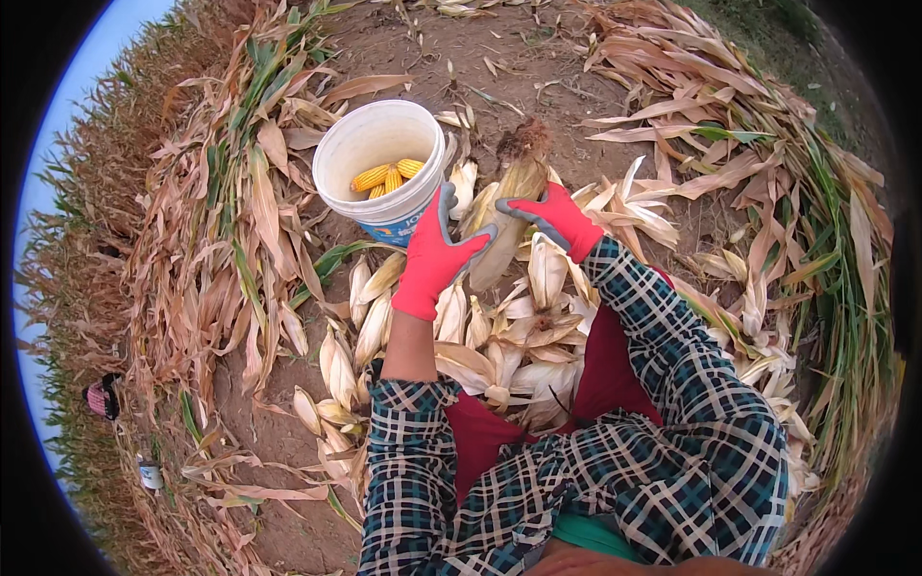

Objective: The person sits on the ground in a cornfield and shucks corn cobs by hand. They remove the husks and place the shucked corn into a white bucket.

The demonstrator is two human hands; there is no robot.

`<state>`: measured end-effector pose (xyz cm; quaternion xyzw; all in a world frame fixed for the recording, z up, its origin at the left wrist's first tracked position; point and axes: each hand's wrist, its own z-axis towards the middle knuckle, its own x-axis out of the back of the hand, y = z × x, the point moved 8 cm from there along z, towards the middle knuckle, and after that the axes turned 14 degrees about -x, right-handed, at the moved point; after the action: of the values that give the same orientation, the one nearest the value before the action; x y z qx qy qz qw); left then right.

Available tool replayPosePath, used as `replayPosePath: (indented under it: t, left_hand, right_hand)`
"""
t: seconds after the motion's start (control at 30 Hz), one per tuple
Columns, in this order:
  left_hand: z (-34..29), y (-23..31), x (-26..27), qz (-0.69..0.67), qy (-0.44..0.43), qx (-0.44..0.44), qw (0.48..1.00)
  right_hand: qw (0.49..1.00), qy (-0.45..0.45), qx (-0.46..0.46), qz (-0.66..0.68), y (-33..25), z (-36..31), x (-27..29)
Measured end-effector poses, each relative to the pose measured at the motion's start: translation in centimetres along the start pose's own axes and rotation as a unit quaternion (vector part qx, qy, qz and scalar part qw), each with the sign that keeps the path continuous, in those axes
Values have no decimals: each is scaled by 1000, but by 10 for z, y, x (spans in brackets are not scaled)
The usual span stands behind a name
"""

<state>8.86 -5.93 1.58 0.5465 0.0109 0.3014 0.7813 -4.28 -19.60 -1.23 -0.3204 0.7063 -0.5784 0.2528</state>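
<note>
An ear of corn in its pale husk (pixel 507 228), with a brown tuft of silk at its far end, is between my two hands. My right hand (pixel 569 223), in a red and grey glove, holds it from the right, thumb lying across the husk. From the left comes my left hand (pixel 437 254) in a matching glove. Its thumb reaches the husk's lower edge, while its fingers stretch apart beside the bucket. A white bucket (pixel 338 195) with a blue label stands at the far left of my hands. Several husked yellow cobs (pixel 392 180) lie inside it.
A heap of ears in husks (pixel 504 360) lies below my hands, around my dark red trouser legs (pixel 615 370). Dry stalks are piled on the left (pixel 216 221) and right (pixel 836 211). Bare soil (pixel 451 48) shows beyond the bucket. Standing corn (pixel 67 288) lines the far left.
</note>
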Motion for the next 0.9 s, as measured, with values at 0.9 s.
replayPosePath:
  t: [0.9]
  left_hand:
    - [-32,-45,-53,23,-1,87,996]
  right_hand:
    - [879,-27,-116,462,45,10,42]
